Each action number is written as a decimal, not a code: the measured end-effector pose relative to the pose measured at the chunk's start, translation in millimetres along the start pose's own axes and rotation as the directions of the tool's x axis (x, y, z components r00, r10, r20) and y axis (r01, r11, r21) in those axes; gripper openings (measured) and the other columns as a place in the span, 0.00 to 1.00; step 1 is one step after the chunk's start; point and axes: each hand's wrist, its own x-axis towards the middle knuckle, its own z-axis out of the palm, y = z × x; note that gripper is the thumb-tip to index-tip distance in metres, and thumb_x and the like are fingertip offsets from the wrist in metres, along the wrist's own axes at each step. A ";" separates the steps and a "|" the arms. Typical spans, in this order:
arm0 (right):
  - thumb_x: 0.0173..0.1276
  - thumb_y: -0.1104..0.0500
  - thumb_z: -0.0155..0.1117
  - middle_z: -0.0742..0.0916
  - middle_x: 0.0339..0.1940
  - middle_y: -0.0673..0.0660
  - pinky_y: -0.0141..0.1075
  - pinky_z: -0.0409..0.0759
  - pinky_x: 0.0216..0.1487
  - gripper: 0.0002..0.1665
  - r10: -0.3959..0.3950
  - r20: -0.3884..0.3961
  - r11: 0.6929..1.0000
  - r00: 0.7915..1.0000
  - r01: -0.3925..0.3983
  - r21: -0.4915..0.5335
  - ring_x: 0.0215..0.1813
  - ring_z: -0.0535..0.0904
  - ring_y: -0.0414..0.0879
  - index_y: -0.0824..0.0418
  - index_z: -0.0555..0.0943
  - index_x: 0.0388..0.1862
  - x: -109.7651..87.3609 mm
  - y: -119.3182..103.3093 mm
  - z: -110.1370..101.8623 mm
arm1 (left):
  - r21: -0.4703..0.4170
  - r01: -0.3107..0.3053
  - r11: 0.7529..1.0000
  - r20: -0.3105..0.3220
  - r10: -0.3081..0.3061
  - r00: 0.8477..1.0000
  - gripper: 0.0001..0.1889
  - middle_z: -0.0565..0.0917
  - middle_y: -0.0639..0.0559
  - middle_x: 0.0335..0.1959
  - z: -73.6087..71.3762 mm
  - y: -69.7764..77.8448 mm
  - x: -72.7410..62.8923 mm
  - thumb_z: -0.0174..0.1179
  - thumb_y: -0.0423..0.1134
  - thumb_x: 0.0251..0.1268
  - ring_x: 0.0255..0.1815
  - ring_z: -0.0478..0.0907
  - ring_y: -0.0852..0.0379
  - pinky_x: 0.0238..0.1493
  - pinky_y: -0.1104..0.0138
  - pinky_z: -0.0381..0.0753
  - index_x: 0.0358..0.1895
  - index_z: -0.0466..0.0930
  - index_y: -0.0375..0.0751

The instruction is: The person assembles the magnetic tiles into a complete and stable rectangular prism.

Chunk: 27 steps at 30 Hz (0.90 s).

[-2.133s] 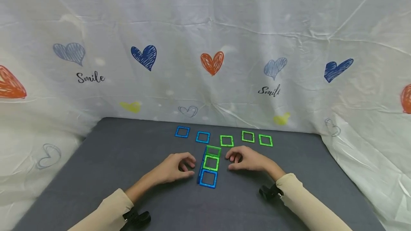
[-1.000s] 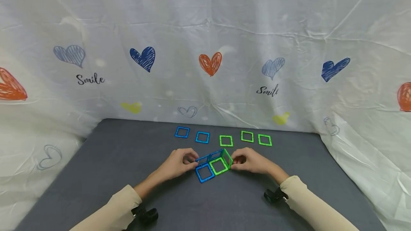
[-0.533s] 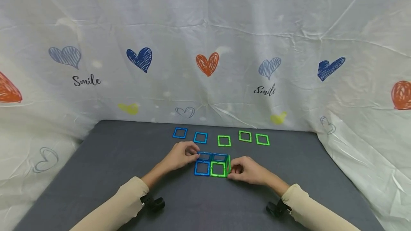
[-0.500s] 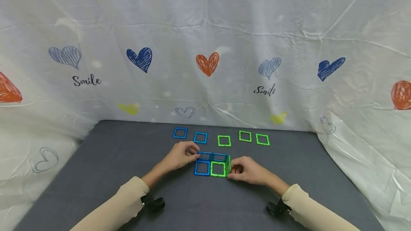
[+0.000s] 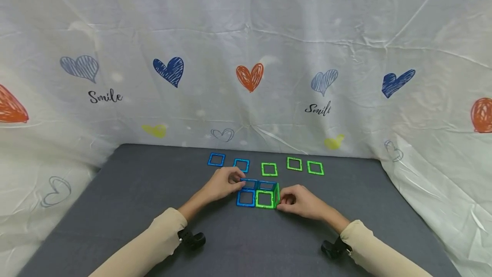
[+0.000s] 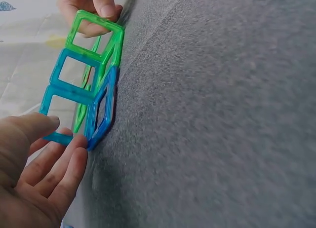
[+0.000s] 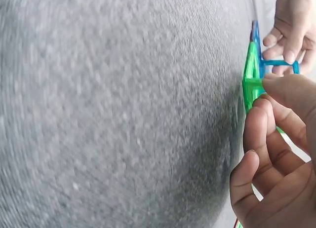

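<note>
Five-tile group of square magnetic tiles stands mid-table. A blue tile [image 5: 245, 206] and a green tile [image 5: 265, 207] lie flat side by side. Behind them stand two blue tiles [image 5: 267, 181], and a green tile [image 5: 277, 195] stands upright at the right end. My left hand [image 5: 224, 182] pinches the left upright blue tile [image 6: 74, 94], thumb on one face and fingers at the other. On the right, my right hand [image 5: 301, 201] pinches the upright green tile [image 7: 253, 82] between thumb and fingers. Its fingertips are partly hidden in the head view.
Behind the group, loose tiles lie in a row: two blue tiles [image 5: 216, 165] and three green tiles [image 5: 269, 175]. My left hand is close to one blue tile. The dark grey tabletop [image 5: 246, 247] ends at a white printed curtain [image 5: 207, 97].
Both hands have taken hold of the tile group and turned it from lengthwise to crosswise. Over the last half second it has shifted slightly right and away. The loose tiles stay put.
</note>
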 end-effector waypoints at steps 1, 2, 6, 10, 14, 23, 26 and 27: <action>0.71 0.61 0.71 0.83 0.26 0.46 0.34 0.76 0.30 0.04 -0.005 -0.003 1.000 1.000 0.005 0.002 0.28 0.77 0.40 0.55 0.85 0.35 0.0 0.7 -0.5 | 0.003 0.000 1.000 -0.001 0.000 1.000 0.07 0.86 0.50 0.41 0.6 -0.2 1.5 0.67 0.33 0.69 0.37 0.84 0.56 0.37 0.63 0.83 0.47 0.85 0.40; 0.71 0.61 0.71 0.83 0.27 0.47 0.34 0.76 0.30 0.04 -0.008 -0.003 1.000 1.000 0.008 0.008 0.28 0.77 0.41 0.55 0.85 0.35 0.2 1.5 -0.7 | 0.009 0.004 1.000 -0.003 -0.004 1.000 0.07 0.86 0.50 0.41 1.1 -0.6 2.8 0.67 0.33 0.69 0.38 0.84 0.56 0.38 0.63 0.83 0.47 0.85 0.41; 0.70 0.60 0.72 0.83 0.26 0.48 0.34 0.77 0.30 0.05 -0.026 0.006 0.999 1.000 0.025 0.044 0.28 0.79 0.42 0.54 0.84 0.34 1.9 0.3 0.1 | 0.010 0.018 1.000 -0.006 -0.018 1.000 0.08 0.86 0.49 0.42 1.8 -2.5 4.4 0.67 0.32 0.69 0.39 0.85 0.55 0.38 0.64 0.83 0.48 0.85 0.41; 0.68 0.58 0.74 0.83 0.25 0.48 0.34 0.77 0.29 0.07 -0.027 0.002 0.999 1.000 0.027 0.044 0.27 0.79 0.42 0.54 0.83 0.33 4.7 -2.0 2.6 | -0.013 0.022 1.000 -0.003 -0.022 1.000 0.12 0.86 0.48 0.43 0.2 -3.0 1.6 0.68 0.29 0.67 0.39 0.85 0.55 0.38 0.64 0.84 0.52 0.84 0.38; 0.68 0.58 0.74 0.83 0.25 0.48 0.34 0.77 0.29 0.06 -0.002 -0.018 1.000 1.000 0.003 0.024 0.27 0.78 0.41 0.54 0.84 0.33 6.4 -2.1 3.6 | -0.025 0.022 0.999 0.001 -0.022 1.000 0.14 0.85 0.47 0.45 -2.0 -4.2 -0.9 0.68 0.28 0.67 0.40 0.85 0.54 0.38 0.64 0.84 0.54 0.83 0.35; 0.67 0.59 0.74 0.83 0.25 0.48 0.33 0.77 0.29 0.06 0.005 -0.032 0.999 0.999 -0.004 0.035 0.26 0.78 0.41 0.55 0.84 0.33 6.1 5.5 0.3 | -0.039 0.029 0.999 0.030 -0.028 0.999 0.15 0.86 0.48 0.44 -5.3 -8.7 -3.6 0.67 0.27 0.67 0.41 0.86 0.54 0.42 0.64 0.84 0.55 0.82 0.34; 0.67 0.59 0.75 0.83 0.25 0.49 0.33 0.77 0.29 0.06 0.014 -0.033 0.999 0.999 -0.013 0.041 0.26 0.78 0.41 0.54 0.84 0.33 5.7 6.4 1.0 | -0.042 0.024 0.999 0.033 -0.023 0.999 0.14 0.86 0.48 0.44 -9.6 -12.4 -5.3 0.67 0.27 0.67 0.41 0.86 0.53 0.42 0.63 0.84 0.55 0.82 0.34; 0.67 0.59 0.75 0.83 0.25 0.49 0.33 0.77 0.29 0.06 0.019 -0.034 0.999 0.999 -0.017 0.042 0.26 0.78 0.41 0.54 0.84 0.33 5.4 6.1 1.2 | -0.042 0.024 0.999 0.032 -0.023 0.999 0.14 0.86 0.48 0.44 -11.9 -13.2 -6.1 0.67 0.27 0.67 0.41 0.86 0.53 0.42 0.63 0.84 0.54 0.81 0.34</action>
